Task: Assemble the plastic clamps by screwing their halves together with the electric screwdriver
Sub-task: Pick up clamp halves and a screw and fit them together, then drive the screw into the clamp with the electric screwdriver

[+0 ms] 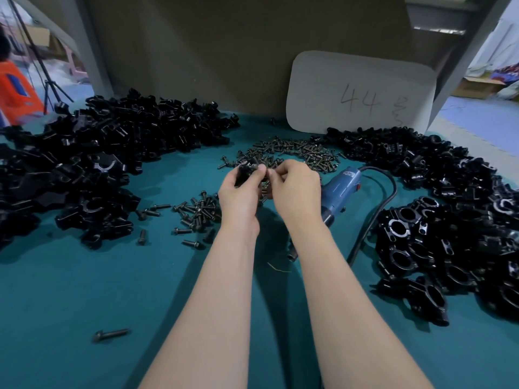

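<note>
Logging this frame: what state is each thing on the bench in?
Left hand: grips a black plastic clamp piece, lifted off the teal table.
Right hand: fingers curled against that piece; pinch hidden.
Blue electric screwdriver: lying on the table, unheld.
Dark metal screws: loose, scattered.
Left black pile: separate halves.
Right front pile: closed ring clamps.

dim, soft shadows; curved, blurry edges

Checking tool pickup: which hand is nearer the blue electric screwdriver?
Right. The right hand is directly beside the screwdriver, just to its left; the left hand is farther left, beyond the right hand, holding a black clamp part.
</note>
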The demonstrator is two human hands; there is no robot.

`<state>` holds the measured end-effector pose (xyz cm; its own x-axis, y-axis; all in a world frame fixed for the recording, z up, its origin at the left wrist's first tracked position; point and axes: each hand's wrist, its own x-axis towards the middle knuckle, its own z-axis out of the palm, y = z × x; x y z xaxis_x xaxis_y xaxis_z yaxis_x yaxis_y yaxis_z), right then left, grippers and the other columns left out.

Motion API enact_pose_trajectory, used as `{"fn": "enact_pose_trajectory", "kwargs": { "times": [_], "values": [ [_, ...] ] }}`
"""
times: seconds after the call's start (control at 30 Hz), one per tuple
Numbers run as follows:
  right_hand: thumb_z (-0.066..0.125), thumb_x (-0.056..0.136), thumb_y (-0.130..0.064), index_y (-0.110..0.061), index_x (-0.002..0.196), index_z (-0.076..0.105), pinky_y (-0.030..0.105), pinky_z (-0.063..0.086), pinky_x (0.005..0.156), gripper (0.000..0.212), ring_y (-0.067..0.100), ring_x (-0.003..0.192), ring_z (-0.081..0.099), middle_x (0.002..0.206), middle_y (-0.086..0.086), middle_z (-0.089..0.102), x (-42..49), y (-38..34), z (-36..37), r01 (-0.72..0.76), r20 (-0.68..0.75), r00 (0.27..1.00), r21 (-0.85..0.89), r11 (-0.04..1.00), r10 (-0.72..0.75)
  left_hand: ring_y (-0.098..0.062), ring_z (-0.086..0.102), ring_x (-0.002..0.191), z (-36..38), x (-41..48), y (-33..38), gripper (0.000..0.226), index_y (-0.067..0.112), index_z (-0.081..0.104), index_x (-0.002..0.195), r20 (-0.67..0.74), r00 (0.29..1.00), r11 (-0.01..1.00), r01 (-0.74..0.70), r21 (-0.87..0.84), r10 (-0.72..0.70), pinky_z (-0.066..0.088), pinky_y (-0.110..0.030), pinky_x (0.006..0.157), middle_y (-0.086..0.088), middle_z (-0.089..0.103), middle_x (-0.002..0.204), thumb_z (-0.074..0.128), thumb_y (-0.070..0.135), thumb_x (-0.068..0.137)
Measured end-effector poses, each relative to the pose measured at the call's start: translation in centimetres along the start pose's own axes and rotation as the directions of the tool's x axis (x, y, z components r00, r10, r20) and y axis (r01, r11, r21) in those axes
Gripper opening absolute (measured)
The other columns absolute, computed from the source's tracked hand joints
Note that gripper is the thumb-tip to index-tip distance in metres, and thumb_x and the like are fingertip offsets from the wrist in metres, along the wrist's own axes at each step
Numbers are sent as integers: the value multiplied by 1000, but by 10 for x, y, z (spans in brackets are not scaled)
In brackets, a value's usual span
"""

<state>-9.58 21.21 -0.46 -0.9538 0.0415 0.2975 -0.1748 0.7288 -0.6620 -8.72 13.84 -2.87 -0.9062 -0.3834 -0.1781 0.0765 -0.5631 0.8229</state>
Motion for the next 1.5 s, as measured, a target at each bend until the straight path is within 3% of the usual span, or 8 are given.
{"fn": "enact_pose_trajectory", "kwargs": {
  "times": [0.3, 0.47, 0.67, 0.83, 0.93, 1.07, 1.2, 1.5],
  "values": [
    [52, 97, -18, -15, 99, 56, 25, 45, 69, 6, 6, 70, 57, 95, 4, 68, 3, -2, -2, 40, 111, 993, 78, 996, -48, -15, 63, 85, 3, -1, 1, 24, 5, 64, 111, -91, 979, 972, -166, 166, 182, 54, -24, 77, -7, 69, 100, 68, 15, 89],
    [42, 101, -24, -9, 108, 53, 35, 45, 76, 19, 24, 88, 59, 96, 9, 66, 0, -1, 7, 25, 91, 995, 41, 999, -29, -9, 62, 73, 3, -2, 0, 16, 3, 64, 105, -63, 981, 980, -176, 93, 182, 47, -10, 57, -3, 67, 87, 66, 10, 90],
    [32, 103, -32, -9, 86, 50, 28, 31, 53, 34, 16, 67, 48, 74, 0, 52, -1, 0, 13, 10, 98, 995, 91, 996, -19, -12, 65, 101, 7, -4, -1, 24, 17, 63, 113, -56, 959, 951, -267, 154, 278, 50, -16, 81, -4, 69, 108, 67, 13, 89],
    [33, 103, -32, -12, 71, 52, 24, 34, 54, 42, 14, 62, 50, 67, -1, 54, 1, 4, 7, -20, 131, 991, 125, 992, 3, -8, 66, 91, 6, -4, -2, 25, 14, 64, 115, -51, 955, 939, -276, 205, 292, 53, -17, 70, -3, 69, 104, 67, 14, 89],
    [44, 100, -29, -13, 81, 59, 14, 42, 59, 28, 10, 67, 57, 71, -2, 62, 2, 2, 0, 6, 150, 988, 112, 994, -23, -7, 64, 82, 3, -1, -1, 23, 7, 65, 111, -87, 962, 955, -242, 174, 259, 46, -7, 56, -2, 69, 98, 67, 12, 90],
    [47, 96, -15, -8, 105, 58, 37, 52, 81, 16, 26, 88, 63, 99, 13, 66, 2, -4, 1, 47, 155, 987, 14, 999, -48, -7, 62, 72, 2, -1, 0, 5, 11, 67, 93, -93, 975, 970, -184, 158, 200, 50, -12, 62, 3, 67, 82, 68, 13, 89],
    [38, 100, -19, -8, 101, 48, 38, 42, 66, 15, 29, 79, 55, 92, 13, 61, -6, -5, 11, 130, 154, 981, -94, 987, -114, -18, 64, 86, 0, 0, 2, 8, 8, 68, 96, -85, 988, 989, -123, 82, 130, 55, -31, 88, -5, 69, 91, 68, 12, 89],
    [42, 100, -33, -13, 99, 56, 31, 41, 70, 25, 24, 85, 56, 93, 5, 60, 1, 1, -2, 114, 258, 962, -93, 989, -87, -16, 62, 87, 0, 2, 5, 14, 11, 61, 102, -64, 990, 991, -122, 57, 125, 55, -27, 83, 0, 64, 91, 67, 11, 89]
  ]
}}
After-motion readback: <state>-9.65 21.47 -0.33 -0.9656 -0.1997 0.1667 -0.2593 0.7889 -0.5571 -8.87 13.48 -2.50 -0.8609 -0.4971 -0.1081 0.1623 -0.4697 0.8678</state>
